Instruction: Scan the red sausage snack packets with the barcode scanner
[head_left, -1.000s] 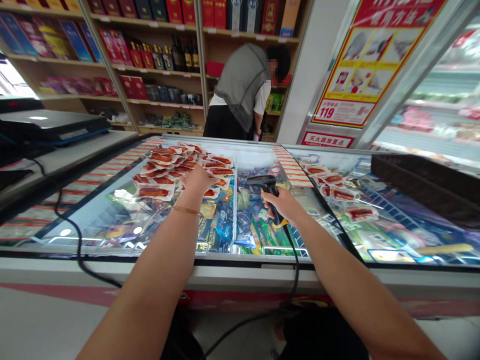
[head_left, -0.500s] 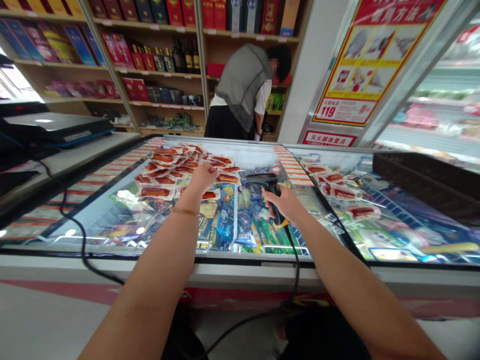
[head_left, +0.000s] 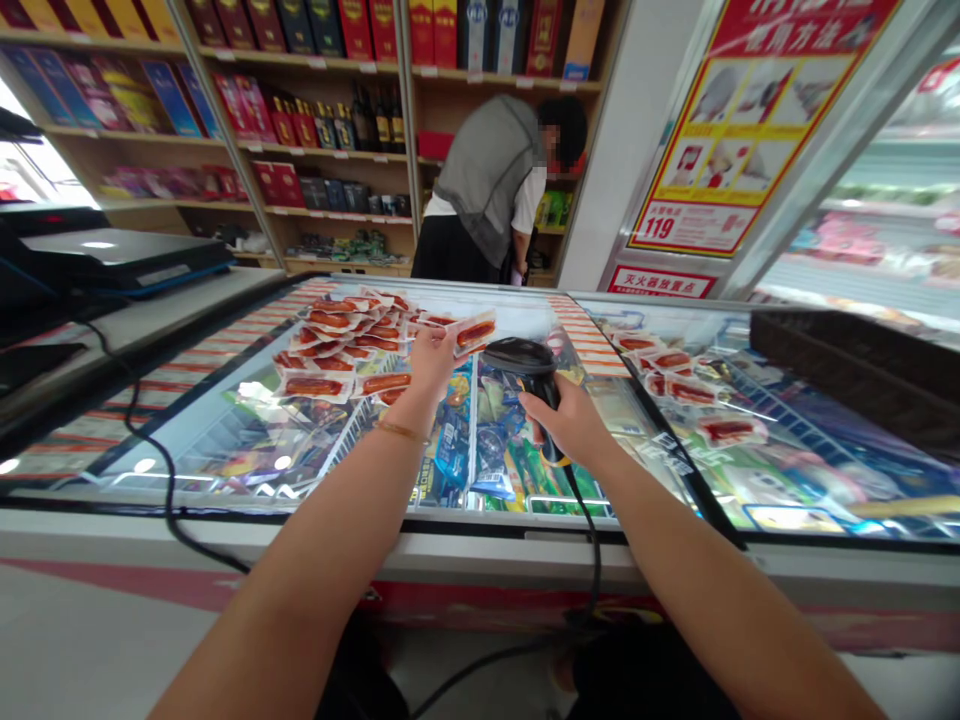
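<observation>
One sealed sausage packet (head_left: 480, 332) is gripped at its left end between the thumb and fingers of the left hand (head_left: 435, 358), just to the left of the scanner (head_left: 521, 356) and slightly beyond it. The packet is held tilted, its right end raised; whether it is fully clear of the glass cannot be told. The handle of the scanner is wrapped by the right hand (head_left: 570, 415), with the fingers closed around it, and the scanner's head is pointed leftward, near the held packet. From the scanner's handle a black cable (head_left: 597, 560) is hung down over the front edge of the freezer (head_left: 487, 550). Farther left of the scanner, a pile of similar packets (head_left: 337, 322) is spread on the glass top. To the right of the scanner, several more packets (head_left: 673, 362) are scattered, and beyond them a dark brown box (head_left: 847, 385) is placed. Under the scanner, bagged goods (head_left: 495, 450) are seen through the glass. Well beyond the scanner, a person in a grey vest (head_left: 487, 175) is bent over before stocked shelves (head_left: 517, 79).
</observation>
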